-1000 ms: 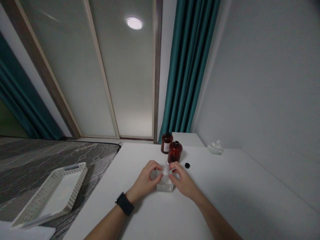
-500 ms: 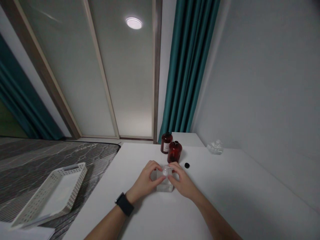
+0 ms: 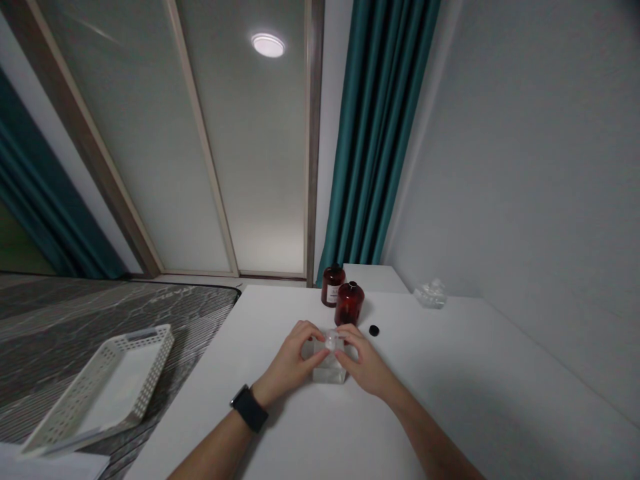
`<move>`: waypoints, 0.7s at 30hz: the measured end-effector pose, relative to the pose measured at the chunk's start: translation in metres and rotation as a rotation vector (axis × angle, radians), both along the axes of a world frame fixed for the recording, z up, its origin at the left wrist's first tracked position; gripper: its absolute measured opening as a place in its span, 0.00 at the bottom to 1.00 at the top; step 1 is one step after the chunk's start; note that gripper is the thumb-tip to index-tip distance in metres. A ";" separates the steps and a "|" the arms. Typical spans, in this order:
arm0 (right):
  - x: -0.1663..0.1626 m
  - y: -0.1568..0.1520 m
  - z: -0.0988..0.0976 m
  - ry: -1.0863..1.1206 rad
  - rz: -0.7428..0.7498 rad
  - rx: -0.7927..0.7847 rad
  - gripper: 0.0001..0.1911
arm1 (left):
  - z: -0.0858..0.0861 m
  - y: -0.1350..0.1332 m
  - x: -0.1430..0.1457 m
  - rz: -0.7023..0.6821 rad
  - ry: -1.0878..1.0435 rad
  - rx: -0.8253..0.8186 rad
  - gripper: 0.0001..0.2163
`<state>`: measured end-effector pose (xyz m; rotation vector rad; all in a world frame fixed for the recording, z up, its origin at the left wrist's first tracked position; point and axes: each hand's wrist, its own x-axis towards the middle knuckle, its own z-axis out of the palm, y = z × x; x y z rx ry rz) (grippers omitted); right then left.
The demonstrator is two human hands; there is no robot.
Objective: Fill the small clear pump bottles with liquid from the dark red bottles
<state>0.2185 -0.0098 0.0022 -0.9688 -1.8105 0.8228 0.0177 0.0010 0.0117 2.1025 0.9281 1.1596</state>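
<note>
A squarish clear glass bottle [image 3: 329, 375] stands upright on the white table in front of me. Its round, clear top [image 3: 331, 343] shows between my fingers. From the left, my left hand [image 3: 295, 358], with a dark watch on its wrist, curls thumb and fingers around the top. My right hand [image 3: 369, 367] grips the same top from the right side. Just behind the hands stands a dark red bottle [image 3: 350, 305] with an open neck. A small black cap [image 3: 374, 331] lies on the table to the right of it.
Another dark red bottle [image 3: 333, 293] with a white label stands farther back. A clear glass vessel [image 3: 431, 295] sits near the wall at right. On the left, below the table edge, is a white perforated basket [image 3: 159, 360] on a grey patterned surface.
Hardly anything differs. Both hands stay on the glass bottle's top, with only a very slight shift of the thumbs.
</note>
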 end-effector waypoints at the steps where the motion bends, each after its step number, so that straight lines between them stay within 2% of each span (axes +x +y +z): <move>1: 0.000 0.000 0.000 -0.001 -0.002 -0.009 0.10 | 0.000 0.000 0.000 -0.003 -0.002 0.002 0.03; 13: 0.001 0.001 -0.004 -0.005 -0.013 -0.019 0.11 | 0.001 0.000 0.000 -0.004 -0.004 -0.009 0.05; 21: 0.006 0.002 -0.005 -0.040 0.075 -0.032 0.10 | -0.001 0.000 0.002 0.004 -0.015 -0.038 0.08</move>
